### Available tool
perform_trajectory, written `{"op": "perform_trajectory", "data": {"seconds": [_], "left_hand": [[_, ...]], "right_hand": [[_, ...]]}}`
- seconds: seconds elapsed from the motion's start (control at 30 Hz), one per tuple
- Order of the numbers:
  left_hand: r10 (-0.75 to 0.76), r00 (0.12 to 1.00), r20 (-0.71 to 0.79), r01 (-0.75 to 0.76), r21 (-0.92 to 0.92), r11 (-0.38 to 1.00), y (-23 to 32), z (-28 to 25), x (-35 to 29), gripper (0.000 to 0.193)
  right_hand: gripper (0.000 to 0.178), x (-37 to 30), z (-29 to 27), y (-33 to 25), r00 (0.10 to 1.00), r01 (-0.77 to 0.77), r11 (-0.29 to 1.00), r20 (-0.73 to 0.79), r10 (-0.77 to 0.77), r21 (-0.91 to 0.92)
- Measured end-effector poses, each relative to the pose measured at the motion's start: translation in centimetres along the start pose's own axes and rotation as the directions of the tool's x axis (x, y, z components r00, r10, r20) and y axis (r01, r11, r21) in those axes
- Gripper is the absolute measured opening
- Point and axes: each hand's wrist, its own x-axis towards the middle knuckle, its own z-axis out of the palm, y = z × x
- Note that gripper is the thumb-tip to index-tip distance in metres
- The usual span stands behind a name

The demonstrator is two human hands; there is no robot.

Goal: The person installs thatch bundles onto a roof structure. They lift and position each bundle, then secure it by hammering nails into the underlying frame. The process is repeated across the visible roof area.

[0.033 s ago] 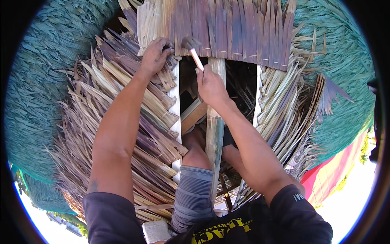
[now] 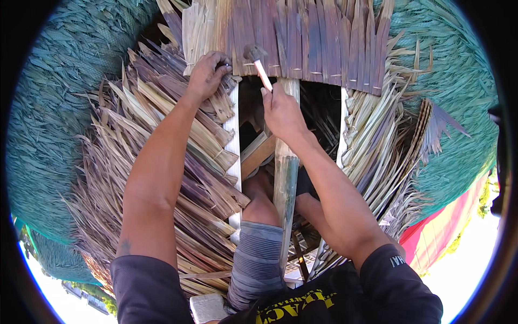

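My right hand (image 2: 283, 112) grips the pale handle of a hammer (image 2: 263, 74), whose blurred dark head is raised over the lower edge of a palm-leaf thatch panel (image 2: 318, 43). Pinched fingers of my left hand (image 2: 206, 74) rest at that panel's lower left corner, left of the hammer. Something small glints at the fingertips, too small to make out. A white batten (image 2: 231, 143) runs down below my left hand, with leaf ends laid along it. Behind and below my right hand stands a bamboo pole (image 2: 285, 183).
Layered dry thatch (image 2: 145, 156) slopes to the left, with more thatch (image 2: 372, 146) on the right beside a second white batten (image 2: 342, 124). Between the battens is a dark opening with a wooden board (image 2: 257, 155); my bent leg is there. Green woven roofing (image 2: 448, 65) surrounds both sides.
The hammer head has shifted slightly up and right, and my right hand has moved a little with it. My left hand stays in place.
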Motion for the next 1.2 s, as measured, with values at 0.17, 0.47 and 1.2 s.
{"op": "perform_trajectory", "data": {"seconds": [0.17,0.47,1.2], "left_hand": [[0.008,1.000,-0.012,-0.008,-0.037,0.999,-0.3,-0.3,-0.2,0.017],[-0.598,0.660,-0.454,0.533,-0.278,0.799,0.2,-4.3,-3.4,0.018],[-0.532,0.826,-0.188,0.455,-0.333,0.826,-3.1,-5.9,6.2,0.018]], "right_hand": [[0.032,-1.2,-0.8,1.3,0.970,0.211,0.973,-0.140,-0.197,0.089],[0.040,-1.7,1.5,5.6,0.988,-0.139,0.967,0.090,0.122,0.215],[0.054,-3.8,0.8,6.6,0.935,-0.354,0.801,0.167,0.313,0.482]]}}
